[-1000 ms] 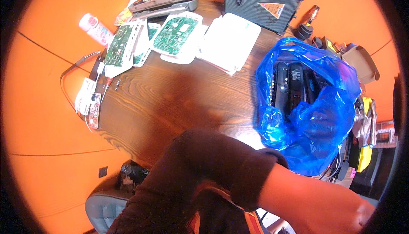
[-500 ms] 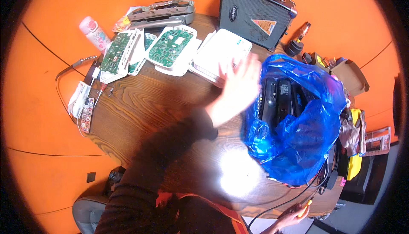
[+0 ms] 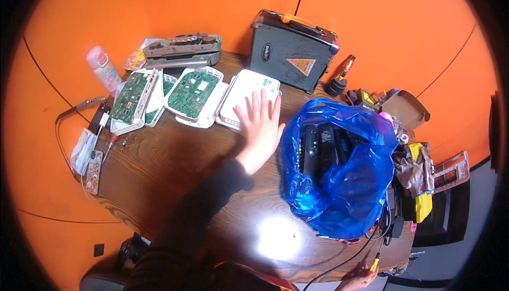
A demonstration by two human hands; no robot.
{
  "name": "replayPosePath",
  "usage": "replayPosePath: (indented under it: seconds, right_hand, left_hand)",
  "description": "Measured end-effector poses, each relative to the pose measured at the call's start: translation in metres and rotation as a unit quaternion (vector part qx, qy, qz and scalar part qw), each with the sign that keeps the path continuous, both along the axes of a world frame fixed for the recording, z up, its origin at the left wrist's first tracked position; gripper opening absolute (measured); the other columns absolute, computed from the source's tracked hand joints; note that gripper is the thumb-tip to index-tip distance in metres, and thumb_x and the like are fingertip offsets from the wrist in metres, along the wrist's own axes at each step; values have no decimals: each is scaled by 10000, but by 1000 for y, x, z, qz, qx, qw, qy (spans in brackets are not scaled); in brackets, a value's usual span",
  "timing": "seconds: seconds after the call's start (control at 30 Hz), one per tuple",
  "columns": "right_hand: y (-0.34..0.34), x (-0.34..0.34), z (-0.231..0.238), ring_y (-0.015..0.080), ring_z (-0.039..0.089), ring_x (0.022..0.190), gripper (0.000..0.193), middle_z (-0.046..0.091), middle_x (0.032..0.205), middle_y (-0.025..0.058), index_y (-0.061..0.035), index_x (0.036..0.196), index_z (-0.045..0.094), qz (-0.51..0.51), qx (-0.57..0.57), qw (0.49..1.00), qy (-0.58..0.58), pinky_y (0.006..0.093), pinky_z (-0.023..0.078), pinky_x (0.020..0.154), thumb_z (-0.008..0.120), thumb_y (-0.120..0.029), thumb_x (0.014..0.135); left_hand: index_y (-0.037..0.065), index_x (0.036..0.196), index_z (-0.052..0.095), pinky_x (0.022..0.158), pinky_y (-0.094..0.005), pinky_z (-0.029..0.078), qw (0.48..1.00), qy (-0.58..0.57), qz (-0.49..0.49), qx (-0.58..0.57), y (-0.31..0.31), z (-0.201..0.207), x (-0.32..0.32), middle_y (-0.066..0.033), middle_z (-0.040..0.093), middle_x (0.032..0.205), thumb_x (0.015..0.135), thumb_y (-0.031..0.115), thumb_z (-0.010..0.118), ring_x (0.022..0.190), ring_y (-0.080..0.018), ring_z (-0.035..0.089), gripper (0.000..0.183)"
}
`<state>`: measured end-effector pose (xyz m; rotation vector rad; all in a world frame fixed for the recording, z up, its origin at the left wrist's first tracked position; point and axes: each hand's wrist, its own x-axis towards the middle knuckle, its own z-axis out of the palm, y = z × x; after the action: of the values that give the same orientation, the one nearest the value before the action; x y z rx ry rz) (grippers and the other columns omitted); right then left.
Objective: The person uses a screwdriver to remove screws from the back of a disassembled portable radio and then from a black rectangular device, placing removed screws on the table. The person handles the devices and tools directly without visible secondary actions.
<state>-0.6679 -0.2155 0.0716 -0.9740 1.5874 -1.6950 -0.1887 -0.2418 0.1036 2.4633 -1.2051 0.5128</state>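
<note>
My left hand (image 3: 260, 132) is stretched out with its fingers spread, over the near right part of a stack of white plastic router-like cases (image 3: 249, 95). Whether its fingertips touch the top case I cannot tell. Low on the right, my right hand (image 3: 360, 280) is closed on a screwdriver (image 3: 374, 266) with a yellow handle, its thin shaft pointing up. Left of the cases lies an opened white housing with a green circuit board (image 3: 195, 96) in it. Another green board (image 3: 131, 98) leans in a white shell further left.
Right of my left hand stands a blue plastic bag (image 3: 350, 201) with black devices (image 3: 318, 148) inside. A dark speaker box (image 3: 289, 55), grey tool case (image 3: 183, 52) and pink bottle (image 3: 103, 68) line the back. A phone (image 3: 94, 172) lies left; gloves (image 3: 413, 166) and cables (image 3: 389, 217) lie right.
The view has shifted, so the table sits lower and further left. My left hand has spread its fingers and swung left over the white cases. My right hand keeps the screwdriver.
</note>
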Motion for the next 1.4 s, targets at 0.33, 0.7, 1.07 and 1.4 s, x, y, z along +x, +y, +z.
replayPosePath:
  seconds: [0.33,0.7,1.07,1.4]
  right_hand:
    - [-101,57,172,184,555,932,365,564,996,103,-36,1056,507,279,-349,888,-113,296,437,859,390,-364,947]
    - [-234,523,208,347,615,860,347,631,910,213,-27,1055,610,401,-392,629,538,394,478,762,671,-246,793]
    - [-322,568,233,179,590,931,330,632,983,107,0,1106,566,502,-359,395,681,314,452,803,614,-110,799]
    - [-56,566,212,241,448,1204,607,427,1326,128,14,1328,367,776,-319,370,400,381,357,1023,619,19,776]
  left_hand:
    - [98,1252,497,1056,-573,177,903,127,-353,-208,83,-43,-33,-150,330,1394,787,67,574,1312,-330,272,472]
    - [73,1134,577,1026,-465,314,859,109,-375,-331,88,-46,-16,-88,526,1182,743,67,562,1160,-251,462,391]
    - [28,981,571,955,-453,338,793,96,-376,-470,76,-54,-22,-126,523,959,743,79,564,1040,-287,493,243]
    - [36,924,555,841,-405,403,782,73,-405,-467,64,-60,-31,-109,541,909,760,133,537,929,-278,513,191]
